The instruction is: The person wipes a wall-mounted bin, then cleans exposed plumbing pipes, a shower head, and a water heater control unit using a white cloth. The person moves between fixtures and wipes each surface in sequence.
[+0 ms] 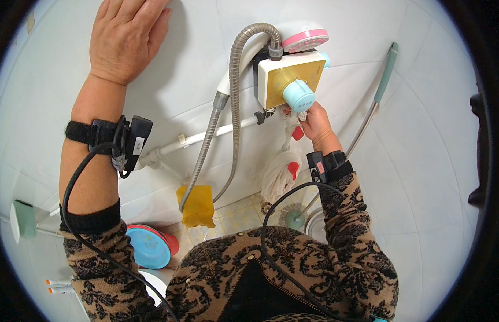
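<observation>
Control box: a boxy shower unit [279,86] with white sides and a glossy gold front, bearing a round, pale blue knob [299,96] low on its face.
Place: the box is on the pale tiled wall [421,129], above a white pipe [206,138].
Relative to the hands: the box sits just above the right hand [317,123] and well apart from the left hand [123,45], which is off to its left.
Direction: the gold front faces outward, toward the wearer; the knob juts from it, its axis slanting down and slightly right in view. The front is close to square, its upright edges leaning a little, so no long axis stands out clearly.
Right hand: fingers curled beneath the knob, beside a white crumpled piece [302,115]; whether they pinch it cannot be told.
Left hand: extended, back toward the camera, fingers close together and thumb slightly apart, fingertips cut off by the upper edge; contact with the wall cannot be told.
Shower head: pink-rimmed [305,40], just above the box, its white handle slanting down-left to a grey metal hose [235,80].
Below: a yellow cloth-like piece [197,209] hangs by the hose; a blue basin [147,247] is farther left.
</observation>
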A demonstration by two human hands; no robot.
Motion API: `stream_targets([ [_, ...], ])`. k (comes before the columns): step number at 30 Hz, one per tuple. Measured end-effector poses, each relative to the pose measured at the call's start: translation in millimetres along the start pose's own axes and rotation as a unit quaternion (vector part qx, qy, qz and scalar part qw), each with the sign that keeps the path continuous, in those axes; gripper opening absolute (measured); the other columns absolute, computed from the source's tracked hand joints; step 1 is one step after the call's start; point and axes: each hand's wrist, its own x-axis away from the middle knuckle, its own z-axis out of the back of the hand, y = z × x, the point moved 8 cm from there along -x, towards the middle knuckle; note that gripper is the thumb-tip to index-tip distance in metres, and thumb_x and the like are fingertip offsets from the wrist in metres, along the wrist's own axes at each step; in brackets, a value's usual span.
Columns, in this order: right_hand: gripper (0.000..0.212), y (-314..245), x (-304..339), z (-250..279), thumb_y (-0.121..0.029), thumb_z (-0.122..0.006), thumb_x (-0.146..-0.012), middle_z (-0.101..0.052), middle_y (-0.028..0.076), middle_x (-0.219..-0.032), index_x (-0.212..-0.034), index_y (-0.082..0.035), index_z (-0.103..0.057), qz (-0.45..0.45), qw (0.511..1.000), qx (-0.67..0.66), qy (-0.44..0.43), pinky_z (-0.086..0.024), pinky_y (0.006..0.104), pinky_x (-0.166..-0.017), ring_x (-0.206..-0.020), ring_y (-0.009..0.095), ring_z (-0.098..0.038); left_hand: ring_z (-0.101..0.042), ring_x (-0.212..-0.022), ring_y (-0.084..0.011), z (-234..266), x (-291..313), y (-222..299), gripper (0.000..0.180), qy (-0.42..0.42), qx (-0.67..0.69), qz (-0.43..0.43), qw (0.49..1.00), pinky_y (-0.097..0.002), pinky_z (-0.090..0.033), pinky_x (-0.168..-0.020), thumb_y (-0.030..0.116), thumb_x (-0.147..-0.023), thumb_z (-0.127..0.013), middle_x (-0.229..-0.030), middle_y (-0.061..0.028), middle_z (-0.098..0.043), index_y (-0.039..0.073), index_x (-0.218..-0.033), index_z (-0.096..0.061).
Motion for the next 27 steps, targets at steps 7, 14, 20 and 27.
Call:
stream_targets([
  [7, 0.027, -1.7, 11.5, -3.2, -0.022, -0.052, -0.101, -0.067, 0.009, -0.106, -0.119, -0.003, -0.058, 0.017, 0.998, 0.054, 0.039, -0.054, 0.0345, -0.085, -0.093, 0.019, -0.066, -0.060, -0.112, -0.0316, -1.4, 4.8, -4.4, 0.020, 0.006, -0.004, 0.004, 1.000, -0.0425, -0.047, -0.095, 0.005, -0.081, -0.065, -0.115, -0.0124, -0.063, 0.004, -0.101, -0.063],
  [14, 0.017, 4.4, 4.0, 17.4, -0.021, -0.056, -0.101, -0.064, 0.004, -0.093, -0.109, -0.007, -0.060, 0.166, 0.955, 0.225, 0.099, -0.053, 0.0296, -0.072, -0.077, 0.014, -0.060, -0.058, -0.115, -0.0310, -2.9, 7.1, -3.3, 0.020, -0.012, -0.008, 0.010, 1.000, -0.0422, -0.046, -0.097, 0.006, -0.080, -0.065, -0.115, -0.0117, -0.063, 0.004, -0.101, -0.064],
  [20, 0.022, -21.5, 21.0, 68.8, -0.021, -0.054, -0.101, -0.065, 0.010, -0.093, -0.114, -0.004, -0.056, 0.138, 0.964, 0.033, 0.226, -0.055, 0.0346, -0.074, -0.075, 0.019, -0.062, -0.058, -0.115, -0.0304, -8.9, 10.2, -2.7, 0.020, -0.065, -0.024, 0.011, 0.998, -0.0415, -0.045, -0.097, 0.006, -0.080, -0.065, -0.115, -0.0117, -0.062, 0.004, -0.100, -0.063],
  [27, 0.022, -18.6, 59.4, 59.9, -0.026, -0.052, -0.101, -0.063, 0.010, -0.090, -0.110, -0.006, -0.057, -0.023, 0.994, -0.031, 0.106, -0.054, 0.0325, -0.067, -0.074, 0.017, -0.061, -0.057, -0.115, -0.0314, -18.1, 17.4, -1.8, 0.024, -0.049, -0.020, 0.019, 0.998, -0.0418, -0.045, -0.098, 0.005, -0.080, -0.064, -0.117, -0.0125, -0.061, 0.004, -0.103, -0.060],
])
